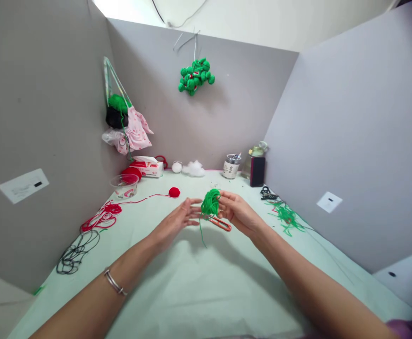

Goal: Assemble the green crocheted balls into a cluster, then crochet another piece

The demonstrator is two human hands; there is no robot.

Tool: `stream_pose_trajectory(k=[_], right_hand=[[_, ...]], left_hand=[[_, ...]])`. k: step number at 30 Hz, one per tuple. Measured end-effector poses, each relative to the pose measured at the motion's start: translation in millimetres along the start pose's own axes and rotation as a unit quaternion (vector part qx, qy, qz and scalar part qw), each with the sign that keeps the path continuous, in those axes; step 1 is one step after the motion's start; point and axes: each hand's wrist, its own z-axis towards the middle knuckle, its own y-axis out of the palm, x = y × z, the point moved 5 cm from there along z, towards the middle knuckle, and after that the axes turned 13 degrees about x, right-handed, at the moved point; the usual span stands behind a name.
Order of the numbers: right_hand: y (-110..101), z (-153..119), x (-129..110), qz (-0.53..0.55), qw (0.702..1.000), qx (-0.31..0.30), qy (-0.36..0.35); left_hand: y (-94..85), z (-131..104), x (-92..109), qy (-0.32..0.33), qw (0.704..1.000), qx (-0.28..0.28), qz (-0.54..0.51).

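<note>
A loose bundle of green yarn is held above the table, with one strand hanging down from it. My right hand pinches the bundle from its right side. On the other side, my left hand has its fingers stretched toward the yarn and apart; whether the fingertips touch it I cannot tell. An orange-handled tool lies on the table just behind and below the bundle, partly covered by it. A small red yarn ball sits beyond my left hand, its strand running left.
Red yarn and dark cord lie left, near a clear bowl. A tissue box, white stuffing, a pen cup and a dark phone-like box line the back. Green scraps lie right.
</note>
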Motion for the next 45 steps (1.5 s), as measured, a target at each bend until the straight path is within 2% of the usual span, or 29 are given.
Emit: stream_pose_trajectory(k=[2,3,7,14,20,22,28,31,34,39,45], right_hand=[[-8.4,6.8,9.7,0.027,0.999,0.02,0.003],[-12.1,10.8,14.5,0.035,0.999,0.033,0.006],[-19.4,18.8,29.4,0.043,0.997,0.056,0.016],[-18.7,12.3,29.8,0.047,0.998,0.03,-0.001],[-26.5,11.9,30.4,0.027,0.997,0.067,-0.009],[-26.9,11.4,30.9,0.018,0.998,0.066,-0.011],[-22.7,7.3,33.4,-0.008,0.999,0.031,-0.014],[-20.0,5.0,35.2,-0.027,0.999,0.012,-0.02],[-16.1,2.2,35.4,-0.034,0.999,0.003,-0.024],[-9.5,-1.5,33.6,-0.016,1.0,0.012,-0.021],[-2.9,-5.4,32.2,-0.024,0.999,-0.02,-0.044]], left_hand=[[9.2,1.1,-10.2,-0.03,0.998,-0.063,0.007],[8.8,3.2,-14.0,-0.028,0.997,-0.062,0.017],[-10.0,13.6,-23.0,-0.003,0.997,0.044,0.057],[-34.5,13.5,-21.9,0.029,0.991,0.101,0.087],[-45.5,10.6,-18.6,0.029,0.979,0.199,-0.016],[-45.2,10.1,-17.7,0.024,0.975,0.213,-0.05],[-42.5,10.3,-14.2,0.008,0.966,0.176,-0.189],[-37.2,7.2,-12.0,-0.001,0.969,0.146,-0.202],[-29.6,2.8,-8.1,-0.001,0.976,0.125,-0.181],[-26.4,-0.6,-5.5,0.003,0.979,0.138,-0.15],[-20.5,-2.2,-18.7,-0.008,0.987,0.159,0.005]])
